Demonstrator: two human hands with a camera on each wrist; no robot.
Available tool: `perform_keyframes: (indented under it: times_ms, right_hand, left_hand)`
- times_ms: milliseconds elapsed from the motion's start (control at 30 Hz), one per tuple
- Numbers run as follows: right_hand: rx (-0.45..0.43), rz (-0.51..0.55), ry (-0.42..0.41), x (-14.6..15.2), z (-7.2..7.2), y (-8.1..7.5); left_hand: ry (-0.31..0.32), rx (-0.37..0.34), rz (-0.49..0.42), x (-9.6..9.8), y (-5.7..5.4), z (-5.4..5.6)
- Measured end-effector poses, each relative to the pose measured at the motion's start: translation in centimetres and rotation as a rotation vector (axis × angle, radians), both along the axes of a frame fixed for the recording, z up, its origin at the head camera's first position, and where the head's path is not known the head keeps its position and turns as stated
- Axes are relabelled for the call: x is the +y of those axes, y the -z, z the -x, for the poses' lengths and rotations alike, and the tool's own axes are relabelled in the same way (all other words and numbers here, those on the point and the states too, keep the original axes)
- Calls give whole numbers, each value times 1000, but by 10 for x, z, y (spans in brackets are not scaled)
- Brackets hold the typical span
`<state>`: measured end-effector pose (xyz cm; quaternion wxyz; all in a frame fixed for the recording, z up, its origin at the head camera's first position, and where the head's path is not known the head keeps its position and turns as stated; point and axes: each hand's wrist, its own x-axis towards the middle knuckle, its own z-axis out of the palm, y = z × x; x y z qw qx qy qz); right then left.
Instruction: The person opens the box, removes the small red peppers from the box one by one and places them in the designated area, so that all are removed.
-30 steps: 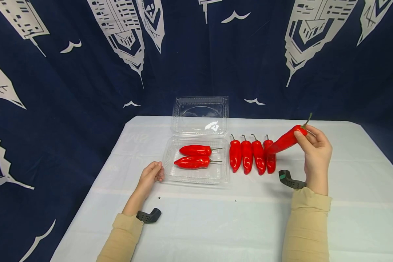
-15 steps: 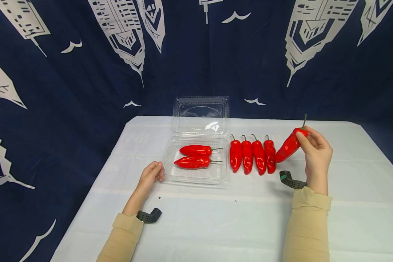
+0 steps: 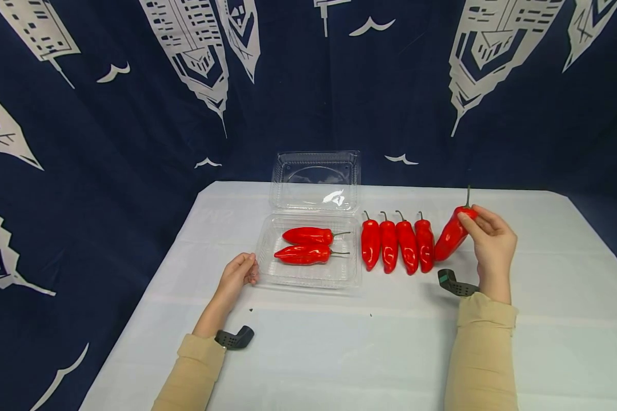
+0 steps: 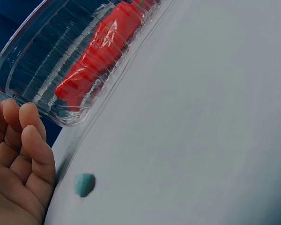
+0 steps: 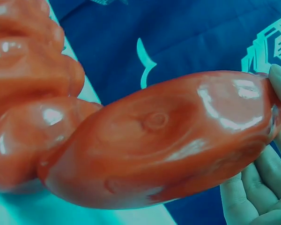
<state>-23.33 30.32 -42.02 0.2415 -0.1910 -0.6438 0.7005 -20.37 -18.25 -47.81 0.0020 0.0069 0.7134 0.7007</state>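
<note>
My right hand (image 3: 495,244) pinches a red chili pepper (image 3: 453,235) near its stem end, between thumb and fingers. This pepper leans with its stem up and its tip low, beside the rightmost pepper (image 3: 424,244) of a row on the table. In the right wrist view the held pepper (image 5: 154,140) fills the middle and overlaps its neighbour (image 5: 42,140). At the near-left edge of a clear plastic container (image 3: 308,278), my left hand (image 3: 238,272) holds the rim with curled fingers. Two red peppers (image 3: 302,255) lie sideways inside, stems to the right.
The container's hinged lid (image 3: 315,181) stands open at the back. Several upright-laid peppers (image 3: 388,245) line up right of the container, stems away from me. A white cloth (image 3: 308,354) covers the table, and a dark blue printed curtain (image 3: 308,103) hangs behind it.
My right hand has lowered the held pepper and swung its tip down and right, from over the row's last pepper to beside it. The left hand stays at the container.
</note>
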Motion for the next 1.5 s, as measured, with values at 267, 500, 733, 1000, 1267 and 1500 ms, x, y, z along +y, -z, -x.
perform_keyframes:
  times_ms: [267, 500, 733, 1000, 1267, 1500]
  right_hand:
    - [-40, 6, 12, -6, -3, -3]
    - [-2, -8, 35, -3, 5, 10]
    - [25, 11, 11, 17, 27, 47]
    - [-8, 42, 68, -4, 16, 24]
    - [-48, 108, 55, -12, 16, 20]
    - [-34, 112, 8, -13, 16, 24]
  left_hand:
    - [6, 1, -11, 0, 1, 0]
    - [11, 8, -11, 0, 1, 0]
    - [7, 11, -9, 0, 0, 0]
    - [12, 16, -15, 0, 0, -1]
    - [14, 15, -20, 0, 1, -1]
    - [5, 23, -8, 2, -2, -2]
